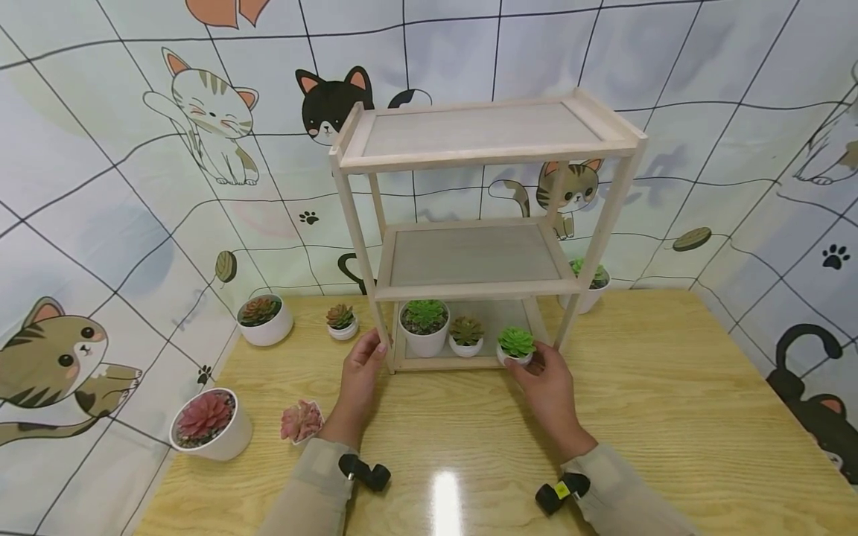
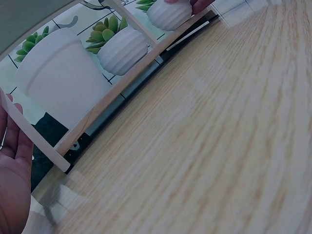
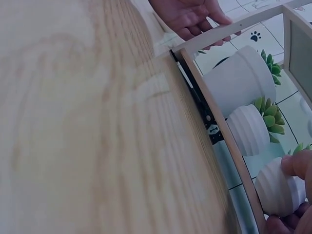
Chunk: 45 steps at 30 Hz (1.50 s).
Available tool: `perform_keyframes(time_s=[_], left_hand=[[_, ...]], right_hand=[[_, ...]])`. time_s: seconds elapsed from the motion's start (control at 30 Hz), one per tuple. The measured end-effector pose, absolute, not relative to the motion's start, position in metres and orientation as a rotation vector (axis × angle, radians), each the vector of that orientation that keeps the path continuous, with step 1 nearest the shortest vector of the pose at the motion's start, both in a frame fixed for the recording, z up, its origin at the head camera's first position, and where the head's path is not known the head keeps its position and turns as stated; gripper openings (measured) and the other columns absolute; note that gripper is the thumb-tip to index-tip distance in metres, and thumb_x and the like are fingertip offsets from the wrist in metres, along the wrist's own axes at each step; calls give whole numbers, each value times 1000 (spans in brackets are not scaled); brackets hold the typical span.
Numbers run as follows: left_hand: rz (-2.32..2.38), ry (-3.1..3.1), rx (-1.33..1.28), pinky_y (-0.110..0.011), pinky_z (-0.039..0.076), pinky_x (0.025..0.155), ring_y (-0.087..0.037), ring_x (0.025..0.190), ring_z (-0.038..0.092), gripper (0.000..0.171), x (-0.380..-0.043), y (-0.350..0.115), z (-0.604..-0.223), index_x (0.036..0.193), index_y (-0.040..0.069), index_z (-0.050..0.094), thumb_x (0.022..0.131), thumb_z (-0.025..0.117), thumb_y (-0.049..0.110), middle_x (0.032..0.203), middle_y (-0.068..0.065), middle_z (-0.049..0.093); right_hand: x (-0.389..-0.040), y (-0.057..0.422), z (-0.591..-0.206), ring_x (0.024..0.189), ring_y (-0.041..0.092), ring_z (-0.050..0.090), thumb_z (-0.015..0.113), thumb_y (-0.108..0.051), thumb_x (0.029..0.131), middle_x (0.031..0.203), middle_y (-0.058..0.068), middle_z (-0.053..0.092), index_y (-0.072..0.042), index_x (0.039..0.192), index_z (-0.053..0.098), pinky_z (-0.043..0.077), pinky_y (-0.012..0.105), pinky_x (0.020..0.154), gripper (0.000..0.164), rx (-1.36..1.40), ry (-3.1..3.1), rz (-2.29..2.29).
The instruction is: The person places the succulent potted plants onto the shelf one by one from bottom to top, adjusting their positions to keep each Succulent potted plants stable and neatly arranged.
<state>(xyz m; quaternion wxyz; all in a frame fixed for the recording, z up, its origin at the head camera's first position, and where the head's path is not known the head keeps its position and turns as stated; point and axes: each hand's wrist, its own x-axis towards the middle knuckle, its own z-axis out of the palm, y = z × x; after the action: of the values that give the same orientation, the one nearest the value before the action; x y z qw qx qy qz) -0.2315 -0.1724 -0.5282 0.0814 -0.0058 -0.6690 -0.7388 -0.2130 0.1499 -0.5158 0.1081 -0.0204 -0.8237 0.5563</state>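
Observation:
A three-tier pale wooden shelf [image 1: 472, 290] stands on the table. My left hand [image 1: 358, 380] holds its front left post low down, thumb at the front and fingers behind. My right hand [image 1: 551, 387] pinches the ribbed white pot [image 3: 275, 190] of a small bright green succulent [image 1: 516, 341] at the right of the bottom tier, close over the front rail. Beside it on that tier are a small brownish-green succulent [image 1: 466, 332] in a ribbed white pot and, at the left, a larger green succulent [image 1: 425, 316] in a smooth white pot.
Left of the shelf stand a reddish-green potted succulent [image 1: 266, 320], a small orange-tinged one [image 1: 342, 321], a large dark pink one [image 1: 211, 424] and a small pink one [image 1: 302, 422] by my left forearm. Another green potted plant [image 1: 595, 286] is behind the right post. Cat-patterned walls enclose the table.

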Motion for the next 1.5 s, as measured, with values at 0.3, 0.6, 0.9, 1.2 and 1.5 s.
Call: perform_keyframes(time_s=[0.3, 0.6, 0.9, 1.2, 1.5], left_hand=[[-2236, -1980, -17, -22, 44, 103, -29, 129, 56, 40, -230, -172, -526, 142, -3, 55, 107, 56, 15, 130, -17, 65], [-2210, -1998, -24, -21, 44, 102, -6, 117, 60, 43, -229, -171, -525, 145, -6, 51, 108, 55, 16, 133, -22, 61], [-2211, -1994, -21, -21, 44, 102, -6, 116, 60, 42, -230, -172, -526, 144, -6, 52, 108, 55, 14, 132, -22, 62], [-2226, -1983, -30, -22, 45, 101, -26, 127, 57, 39, -229, -171, -525, 142, -3, 55, 108, 55, 15, 131, -19, 63], [-2217, -1983, -21, -21, 46, 101, -12, 119, 60, 41, -231, -172, -527, 143, -5, 54, 108, 55, 17, 131, -18, 64]], right_hand=[[-216, 145, -514, 114, 41, 68, 80, -16, 92, 127, 29, 61, 11, 142, 52, 46, 6, 81, 63, -54, -2374, 1636], [-222, 146, -517, 114, 37, 67, 81, -20, 91, 127, 26, 62, 9, 142, 52, 46, 6, 81, 65, -87, -2394, 1621], [-222, 146, -518, 110, 36, 68, 82, -16, 90, 120, 24, 65, 7, 131, 61, 45, 5, 81, 51, -80, -2373, 1583], [-222, 146, -518, 105, 36, 68, 78, -12, 93, 113, 24, 68, 7, 122, 65, 44, 2, 79, 37, -65, -2329, 1557], [-222, 148, -520, 91, 23, 66, 76, -13, 94, 101, 16, 71, 1, 105, 69, 46, 12, 76, 20, -84, -2351, 1464]])
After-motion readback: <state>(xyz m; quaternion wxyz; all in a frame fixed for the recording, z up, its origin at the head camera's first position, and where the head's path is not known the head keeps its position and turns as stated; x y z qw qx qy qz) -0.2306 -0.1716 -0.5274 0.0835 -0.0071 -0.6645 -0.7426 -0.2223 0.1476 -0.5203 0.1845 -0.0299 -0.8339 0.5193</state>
